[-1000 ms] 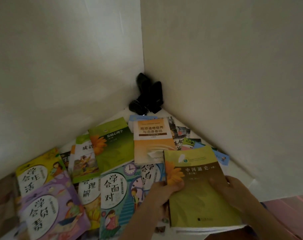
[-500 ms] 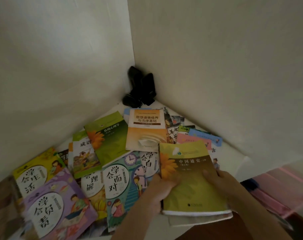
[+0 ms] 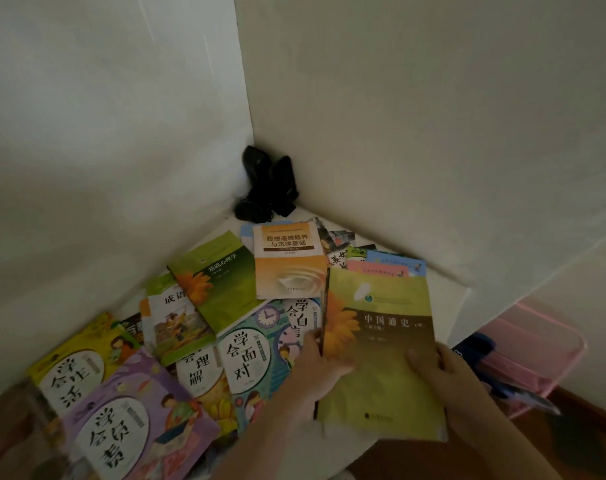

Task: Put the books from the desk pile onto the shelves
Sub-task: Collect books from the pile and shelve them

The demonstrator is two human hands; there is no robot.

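I see both hands on the green book (image 3: pixel 381 348) at about 5 o'clock in the head view. My read on the left hand (image 3: pixel 320 370): it grips the spine edge, thumb curled onto the cover over the orange flower, fingers tucked under. The right hand (image 3: pixel 448 375) grasps the opposite edge, thumb (image 3: pixel 419 360) pressed on the cover, the rest wrapped behind. The book sits tilted, its near edge over the front of the white desk (image 3: pixel 443 282); I cannot tell if it is fully lifted or resting on the pile. The pile is fanned across the desk — orange book (image 3: pixel 287 261) at 12 o'clock of the green book's far corner, second green book (image 3: pixel 215 282) at 10 o'clock, teal book (image 3: pixel 249 362) just left of the left hand and partly under it, purple book (image 3: pixel 135 424) at 8 o'clock, yellow book (image 3: pixel 76 365) beside it at 9. Pink and blue thin books (image 3: pixel 391 266) peek out behind the held book's top edge. Black objects (image 3: pixel 267 188) stand in the wall corner at 12 o'clock. Pink bin (image 3: pixel 530 355) at 3 o'clock — off the desk, lower down, something blue inside.
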